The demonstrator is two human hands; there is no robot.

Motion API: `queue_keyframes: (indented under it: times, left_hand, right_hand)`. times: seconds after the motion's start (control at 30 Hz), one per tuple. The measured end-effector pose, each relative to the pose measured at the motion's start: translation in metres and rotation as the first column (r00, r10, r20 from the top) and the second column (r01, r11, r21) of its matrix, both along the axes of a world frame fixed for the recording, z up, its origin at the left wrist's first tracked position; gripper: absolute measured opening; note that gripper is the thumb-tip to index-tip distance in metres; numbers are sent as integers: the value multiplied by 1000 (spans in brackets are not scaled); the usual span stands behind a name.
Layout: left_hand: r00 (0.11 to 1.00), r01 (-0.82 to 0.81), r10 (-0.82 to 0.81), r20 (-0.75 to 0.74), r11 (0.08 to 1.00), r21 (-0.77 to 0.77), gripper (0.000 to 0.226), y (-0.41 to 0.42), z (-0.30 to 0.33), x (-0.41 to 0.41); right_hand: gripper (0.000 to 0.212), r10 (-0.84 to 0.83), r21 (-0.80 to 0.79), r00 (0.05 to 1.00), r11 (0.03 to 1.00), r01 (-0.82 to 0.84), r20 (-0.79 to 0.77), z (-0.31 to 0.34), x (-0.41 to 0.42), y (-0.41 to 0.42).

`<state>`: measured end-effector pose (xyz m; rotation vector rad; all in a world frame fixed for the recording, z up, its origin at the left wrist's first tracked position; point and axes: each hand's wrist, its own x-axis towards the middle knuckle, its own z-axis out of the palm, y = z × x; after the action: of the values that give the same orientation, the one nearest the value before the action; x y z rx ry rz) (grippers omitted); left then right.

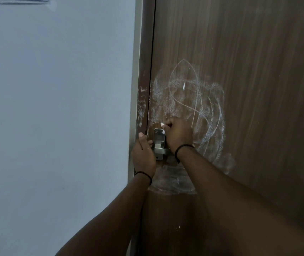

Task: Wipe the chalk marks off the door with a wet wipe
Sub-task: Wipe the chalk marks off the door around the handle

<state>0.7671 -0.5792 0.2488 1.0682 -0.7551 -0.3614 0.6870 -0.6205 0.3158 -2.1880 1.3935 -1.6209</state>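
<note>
A brown wooden door [258,71] bears white chalk marks [199,100], smeared loops and scribbles above and to the right of the metal handle plate [158,139]. A further chalk smear [173,180] lies below the handle. My right hand [179,135] is curled around a small white wet wipe [163,126] and presses it on the door just above the handle plate. My left hand [143,154] rests at the door's edge beside the handle, thumb up; its fingers reach behind the lever and are partly hidden.
A pale blue-grey wall [55,108] fills the left half. The brown door frame [144,71] runs vertically between wall and door, with chalk streaks [141,106] on it near handle height.
</note>
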Motion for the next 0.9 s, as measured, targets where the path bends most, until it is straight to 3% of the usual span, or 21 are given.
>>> queue_keyframes:
  times: [0.1, 0.23, 0.43, 0.7, 0.8, 0.83, 0.9]
  left_hand:
    - [996, -20, 17, 84, 999, 33, 45, 4, 1, 2]
    - [971, -116, 93, 221, 989, 96, 24, 6, -1, 9]
    - [962, -172, 140, 233, 977, 126, 20, 12, -6, 8]
    - [942, -184, 134, 308, 973, 141, 22, 8, -33, 17]
    - [944, -201, 148, 294, 967, 159, 21, 4, -34, 17]
    - [947, -204, 151, 284, 964, 168, 21, 3, -34, 17]
    - [954, -194, 145, 261, 966, 173, 21, 4, -32, 15]
  right_hand:
    - [14, 52, -33, 987, 998, -58, -151, -4, -4, -1]
    - [17, 122, -30, 989, 992, -125, -81, -13, -14, 1]
    - [12, 120, -73, 989, 989, -126, -81, -11, -14, 5]
    - [12, 72, -244, 938, 956, -161, -338, -9, 28, -3]
    - [21, -102, -263, 815, 963, -64, -570, -22, 31, -7]
    - [22, -125, -279, 788, 958, -62, -603, -25, 31, -8]
    - [21, -111, -295, 822, 953, -71, -558, -20, 31, -7]
